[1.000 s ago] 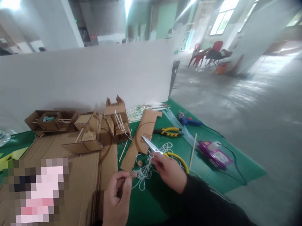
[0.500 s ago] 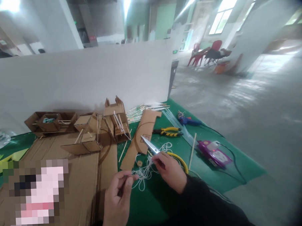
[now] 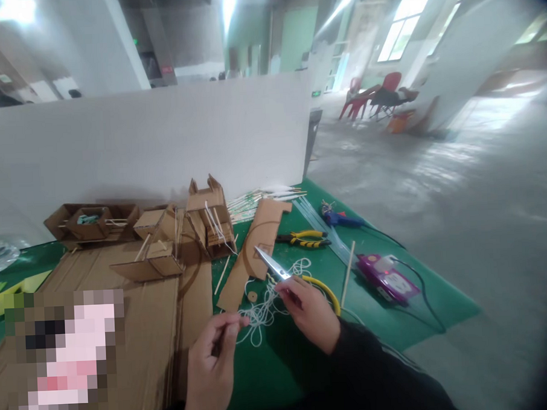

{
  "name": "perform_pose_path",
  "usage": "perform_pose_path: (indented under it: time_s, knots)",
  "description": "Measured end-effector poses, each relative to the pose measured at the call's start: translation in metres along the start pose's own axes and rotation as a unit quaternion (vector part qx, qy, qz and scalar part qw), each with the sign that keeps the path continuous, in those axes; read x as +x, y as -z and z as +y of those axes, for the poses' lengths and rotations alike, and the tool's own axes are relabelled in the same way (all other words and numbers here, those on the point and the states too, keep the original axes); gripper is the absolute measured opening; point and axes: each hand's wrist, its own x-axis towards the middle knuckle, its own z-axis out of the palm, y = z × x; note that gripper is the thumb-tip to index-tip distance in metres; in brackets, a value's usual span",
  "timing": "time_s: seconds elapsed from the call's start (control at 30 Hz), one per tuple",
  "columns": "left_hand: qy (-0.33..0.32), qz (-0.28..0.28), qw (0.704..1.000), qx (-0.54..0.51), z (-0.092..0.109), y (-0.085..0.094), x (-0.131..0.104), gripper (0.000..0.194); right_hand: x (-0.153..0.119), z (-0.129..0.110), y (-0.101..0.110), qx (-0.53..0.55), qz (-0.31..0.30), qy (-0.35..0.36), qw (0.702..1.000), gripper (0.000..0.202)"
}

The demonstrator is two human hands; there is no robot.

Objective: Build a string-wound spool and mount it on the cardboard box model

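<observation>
The left hand (image 3: 212,368) is pinching one end of the white string (image 3: 264,305) between thumb and fingertips, low over the green bench (image 3: 373,312). The right hand (image 3: 312,312) is wrapping around yellow-handled scissors (image 3: 276,266), blades slightly parted and pointing up and away to the left, toward a cardboard strip (image 3: 255,251). The string is running from the left pinch rightward into a loose tangle lying just under the scissor blades, so the right hand is nearer the tangle. Yellow pliers (image 3: 304,238) are lying farther back.
</observation>
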Motion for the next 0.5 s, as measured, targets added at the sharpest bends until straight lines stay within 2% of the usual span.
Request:
perform_pose_path:
  time_s: [0.1, 0.27, 0.4, 0.5]
  knots:
    - [0.008, 0.000, 1.000, -0.006, 0.006, -0.004, -0.002, 0.031, -0.001, -0.008, 0.005, 0.019, 0.020, 0.000, 1.000, 0.020]
    - [0.057, 0.024, 0.997, -0.037, 0.025, -0.014, -0.007, 0.040, -0.007, -0.037, 0.021, 0.118, 0.019, -0.051, 0.992, 0.018]
    - [0.082, -0.030, 0.996, -0.021, 0.033, -0.019, -0.008, 0.043, -0.017, -0.057, 0.027, 0.182, 0.003, -0.059, 0.982, 0.017]
    - [0.071, -0.064, 0.995, -0.018, 0.036, -0.023, -0.009, 0.041, -0.023, -0.065, 0.023, 0.259, -0.024, -0.044, 0.964, 0.014]
